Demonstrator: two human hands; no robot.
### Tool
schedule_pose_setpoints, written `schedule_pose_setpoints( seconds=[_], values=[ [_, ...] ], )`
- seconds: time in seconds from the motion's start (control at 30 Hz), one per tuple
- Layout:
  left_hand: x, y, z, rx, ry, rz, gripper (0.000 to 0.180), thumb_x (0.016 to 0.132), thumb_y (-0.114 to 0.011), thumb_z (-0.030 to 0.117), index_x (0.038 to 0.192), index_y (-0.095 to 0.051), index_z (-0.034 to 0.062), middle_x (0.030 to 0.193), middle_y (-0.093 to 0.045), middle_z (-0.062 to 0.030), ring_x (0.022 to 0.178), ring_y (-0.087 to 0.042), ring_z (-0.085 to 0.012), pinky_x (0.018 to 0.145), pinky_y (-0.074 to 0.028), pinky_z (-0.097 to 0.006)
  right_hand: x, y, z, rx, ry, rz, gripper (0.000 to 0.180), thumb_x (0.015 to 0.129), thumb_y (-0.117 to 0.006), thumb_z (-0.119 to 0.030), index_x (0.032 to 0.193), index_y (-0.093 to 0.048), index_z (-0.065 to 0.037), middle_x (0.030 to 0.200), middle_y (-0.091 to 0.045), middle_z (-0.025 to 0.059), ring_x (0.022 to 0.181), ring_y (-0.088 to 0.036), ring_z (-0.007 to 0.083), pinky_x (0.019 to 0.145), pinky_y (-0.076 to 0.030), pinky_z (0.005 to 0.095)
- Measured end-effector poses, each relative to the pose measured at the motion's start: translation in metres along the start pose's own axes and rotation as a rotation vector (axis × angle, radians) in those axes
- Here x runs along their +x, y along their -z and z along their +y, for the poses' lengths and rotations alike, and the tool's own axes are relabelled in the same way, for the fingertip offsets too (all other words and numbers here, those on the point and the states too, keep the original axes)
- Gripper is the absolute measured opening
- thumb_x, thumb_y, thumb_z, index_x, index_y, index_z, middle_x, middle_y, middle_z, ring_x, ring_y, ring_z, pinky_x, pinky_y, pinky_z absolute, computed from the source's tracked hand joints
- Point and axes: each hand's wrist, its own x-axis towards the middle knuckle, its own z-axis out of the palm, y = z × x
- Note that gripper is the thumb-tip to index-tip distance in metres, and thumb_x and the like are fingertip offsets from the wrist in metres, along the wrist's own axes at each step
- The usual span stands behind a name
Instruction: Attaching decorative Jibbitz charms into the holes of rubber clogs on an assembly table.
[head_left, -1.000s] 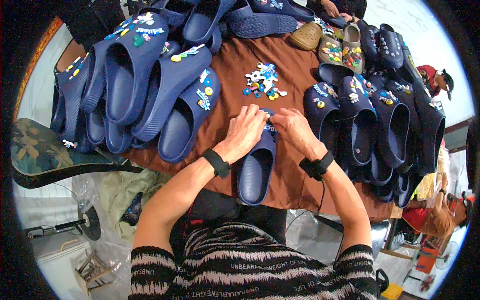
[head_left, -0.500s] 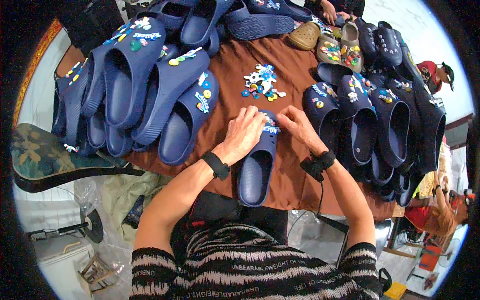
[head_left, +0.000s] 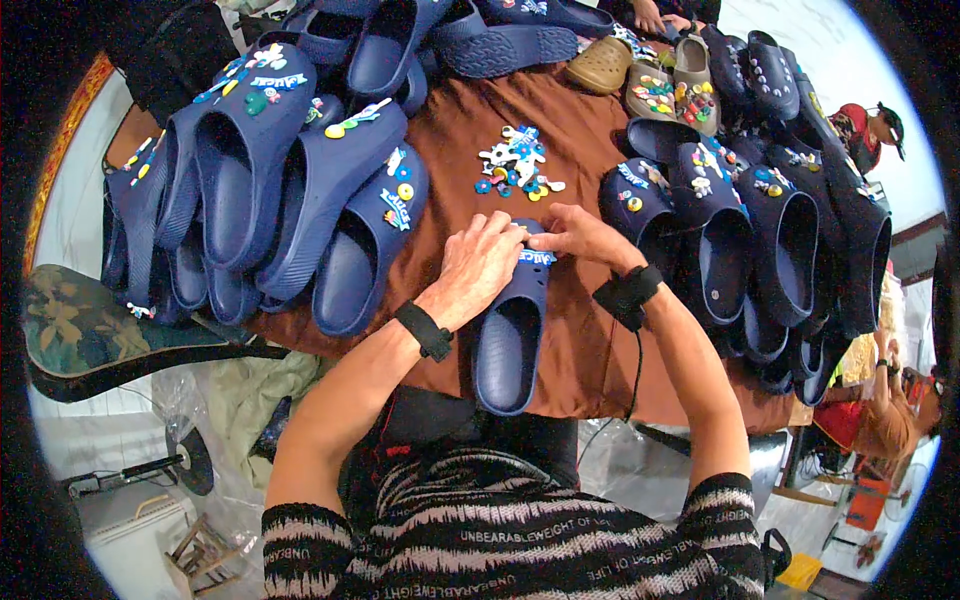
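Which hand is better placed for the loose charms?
Probably the right hand: only its fingers overlap the clog, while the left hand covers the clog's side, apparently steadying it. Both are near the charms.

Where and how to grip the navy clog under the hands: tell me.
Probably pinch the clog by its heel rim, coming from the near side: the open heel points that way, uncovered, while the left hand and right hand crowd the toe.
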Motion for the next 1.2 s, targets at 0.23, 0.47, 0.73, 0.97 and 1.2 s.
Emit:
schedule_pose_setpoints(
  seconds=[0.23,0.47,0.73,0.97,1.2],
  values=[
    [-0.002,-0.009,0.000,-0.009,-0.045,0.100,0.017,0.092,-0.063,0.015,0.108,-0.066,0.0100,0.107,-0.058,-0.0087,0.100,-0.059,-0.0301,0.080,-0.055,-0.045,0.035,-0.002,0.036,-0.379,0.079,0.619,0.023,0.090,-0.068,-0.021,0.108,-0.070,-0.008,0.100,-0.068,0.0147,0.094,-0.067,0.0342,0.081,-0.053,0.0440],
    [-0.004,-0.011,0.005,-0.088,-0.021,0.111,0.017,0.091,-0.064,0.015,0.108,-0.065,0.0091,0.108,-0.057,-0.0090,0.102,-0.059,-0.0307,0.082,-0.055,-0.045,0.040,0.008,0.049,-0.109,0.012,0.556,0.019,0.093,-0.066,-0.021,0.101,-0.072,-0.005,0.099,-0.067,0.0094,0.090,-0.067,0.0254,0.077,-0.054,0.0378],
    [-0.012,-0.011,-0.004,-0.239,0.035,0.147,0.022,0.095,-0.060,0.014,0.115,-0.066,0.0057,0.111,-0.059,-0.0124,0.107,-0.058,-0.0339,0.094,-0.049,-0.044,-0.014,-0.013,0.023,1.105,-0.018,0.225,0.024,0.103,-0.059,-0.028,0.108,-0.065,-0.005,0.094,-0.066,0.0002,0.076,-0.062,0.0104,0.071,-0.053,0.0265],
    [-0.054,-0.002,0.010,-0.552,0.156,0.201,0.038,0.098,-0.058,0.020,0.129,-0.058,-0.0007,0.131,-0.054,-0.0210,0.126,-0.052,-0.0360,0.108,-0.040,-0.042,-0.069,-0.036,-0.011,1.206,-0.030,0.298,0.021,0.102,-0.061,-0.023,0.108,-0.066,-0.004,0.100,-0.070,0.0051,0.083,-0.066,0.0138,0.077,-0.056,0.0284],
    [-0.105,-0.021,0.023,-0.551,0.165,0.214,0.063,0.095,-0.063,0.033,0.146,-0.043,0.0029,0.151,-0.036,-0.0233,0.143,-0.031,-0.0404,0.119,-0.026,-0.048,-0.100,-0.074,-0.025,0.669,0.003,0.572,0.018,0.096,-0.068,-0.018,0.093,-0.071,-0.001,0.080,-0.067,0.0006,0.073,-0.058,0.0070,0.068,-0.047,0.0252]
  ],
)
